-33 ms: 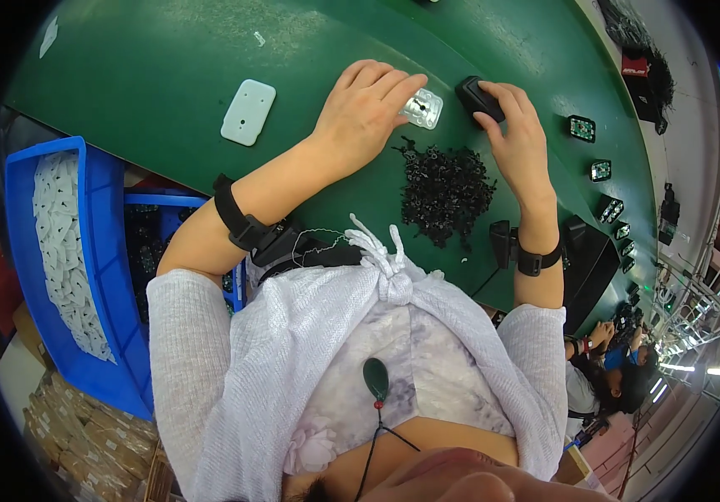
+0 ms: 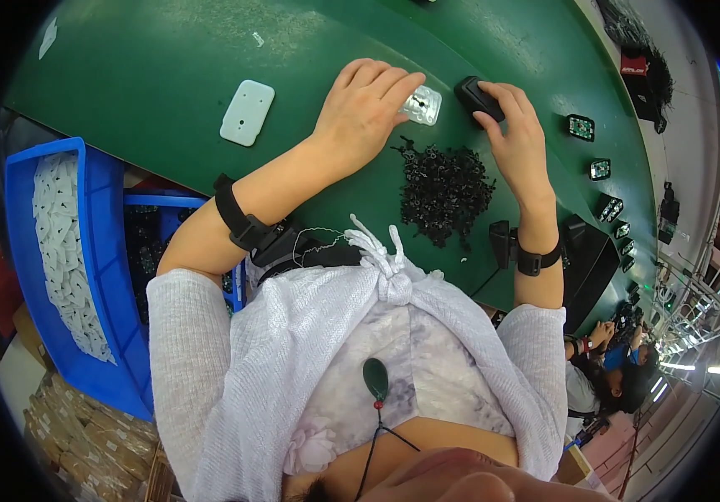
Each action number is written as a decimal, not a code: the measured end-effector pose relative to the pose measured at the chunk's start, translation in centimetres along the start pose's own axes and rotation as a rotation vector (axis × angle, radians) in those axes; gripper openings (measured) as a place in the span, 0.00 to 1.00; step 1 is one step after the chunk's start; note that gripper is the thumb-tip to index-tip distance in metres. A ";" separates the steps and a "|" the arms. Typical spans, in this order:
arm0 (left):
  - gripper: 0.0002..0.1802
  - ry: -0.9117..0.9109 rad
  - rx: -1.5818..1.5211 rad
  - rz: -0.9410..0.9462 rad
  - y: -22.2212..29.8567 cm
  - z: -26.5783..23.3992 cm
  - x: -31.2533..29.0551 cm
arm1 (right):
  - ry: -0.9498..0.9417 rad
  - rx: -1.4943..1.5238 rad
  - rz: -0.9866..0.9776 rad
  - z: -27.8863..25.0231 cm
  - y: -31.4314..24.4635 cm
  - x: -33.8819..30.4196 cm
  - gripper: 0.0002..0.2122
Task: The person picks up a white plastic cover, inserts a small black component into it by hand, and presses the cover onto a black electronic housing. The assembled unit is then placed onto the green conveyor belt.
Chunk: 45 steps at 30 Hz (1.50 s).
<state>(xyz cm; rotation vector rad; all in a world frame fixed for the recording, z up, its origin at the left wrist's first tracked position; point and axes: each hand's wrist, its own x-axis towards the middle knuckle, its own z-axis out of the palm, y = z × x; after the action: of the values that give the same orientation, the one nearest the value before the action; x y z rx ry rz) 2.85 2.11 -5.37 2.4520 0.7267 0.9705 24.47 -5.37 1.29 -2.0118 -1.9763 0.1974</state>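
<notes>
My left hand (image 2: pixel 365 107) is closed on the edge of a silvery, clear-looking moulded piece (image 2: pixel 423 106) with a small dark spot in its middle. To its right, my right hand (image 2: pixel 514 121) grips a black rounded plastic housing (image 2: pixel 474 94) between thumb and fingers. The two parts are close together but apart. Just below them lies a heap of small black plastic parts (image 2: pixel 442 194) on the green table (image 2: pixel 310 42). A white rounded plate with small holes (image 2: pixel 248 113) lies left of my left hand.
At the left stands a blue bin (image 2: pixel 113 276) holding many white plastic pieces (image 2: pixel 63 251). Several black housings with green circuit boards (image 2: pixel 581 127) line the table's right side. A black stand-like object (image 2: pixel 587 272) sits by my right forearm. Other people (image 2: pixel 607 376) work at far right.
</notes>
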 end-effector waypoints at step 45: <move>0.20 -0.020 -1.002 -0.764 1.7 -2.2 0.3 | 0.021 1.220 0.211 2.6 -4.6 1.7 0.18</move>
<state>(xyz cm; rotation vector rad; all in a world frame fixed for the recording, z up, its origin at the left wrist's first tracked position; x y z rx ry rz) 2.06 1.33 -2.81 1.1693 0.8003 0.7177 19.32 -3.39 0.49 -1.3180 -1.0787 1.0975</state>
